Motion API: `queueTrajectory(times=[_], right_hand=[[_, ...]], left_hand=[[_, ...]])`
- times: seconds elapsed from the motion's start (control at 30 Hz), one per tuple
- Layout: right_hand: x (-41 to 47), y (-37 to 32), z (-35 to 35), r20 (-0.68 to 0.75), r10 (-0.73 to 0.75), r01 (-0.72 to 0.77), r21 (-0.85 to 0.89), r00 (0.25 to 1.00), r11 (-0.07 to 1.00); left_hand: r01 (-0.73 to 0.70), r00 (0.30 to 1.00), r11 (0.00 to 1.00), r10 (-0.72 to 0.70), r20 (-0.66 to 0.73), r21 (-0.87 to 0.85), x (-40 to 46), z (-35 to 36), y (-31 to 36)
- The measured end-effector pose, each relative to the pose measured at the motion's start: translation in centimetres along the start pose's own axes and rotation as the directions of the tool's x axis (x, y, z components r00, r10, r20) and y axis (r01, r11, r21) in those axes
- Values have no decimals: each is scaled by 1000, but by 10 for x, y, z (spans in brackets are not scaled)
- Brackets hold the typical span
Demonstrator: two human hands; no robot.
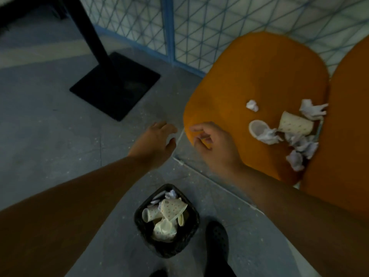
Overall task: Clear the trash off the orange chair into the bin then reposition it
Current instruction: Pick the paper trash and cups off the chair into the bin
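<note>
i see the orange chair at right, seat against the blue mesh fence. black table base on the floor upper left. bin near my shoe, holding spotted cups and paper. trash lies at the seat's right side: cups, crumpled paper. left hand and right hand hover at the seat's front edge, fingers loosely curled, holding nothing.

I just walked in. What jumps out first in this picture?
The bright orange chair at right, with crumpled paper and cups heaped on its seat. Below, a small black bin on the floor already holds cups. Two bare hands, left and right, reach out empty between them.
</note>
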State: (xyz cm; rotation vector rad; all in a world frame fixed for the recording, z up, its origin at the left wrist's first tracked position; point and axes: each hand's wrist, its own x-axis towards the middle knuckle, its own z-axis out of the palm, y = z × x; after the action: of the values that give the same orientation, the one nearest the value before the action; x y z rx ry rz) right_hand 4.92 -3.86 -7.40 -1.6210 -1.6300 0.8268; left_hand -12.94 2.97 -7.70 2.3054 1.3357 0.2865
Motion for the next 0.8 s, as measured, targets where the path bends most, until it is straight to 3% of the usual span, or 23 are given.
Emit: queueTrajectory(times=[0.23,0.5,0.67,0.8], right_hand=[[35,26,-86,-252,50,-54,-11,966,998],[64,134,-186,-230,137,-201,-287,964,936],[83,189,-222,-191,215,-283,-489,958,825],[93,224,-235,-270,259,-373,-610,927,699]], left_hand=[[-88,993,996,86,84,23,78,-14,63],[-47,984,999,43,174,18,161,47,114],[-69,981,995,80,178,-66,210,98,135],[-90,981,996,92,172,-19,233,132,143]])
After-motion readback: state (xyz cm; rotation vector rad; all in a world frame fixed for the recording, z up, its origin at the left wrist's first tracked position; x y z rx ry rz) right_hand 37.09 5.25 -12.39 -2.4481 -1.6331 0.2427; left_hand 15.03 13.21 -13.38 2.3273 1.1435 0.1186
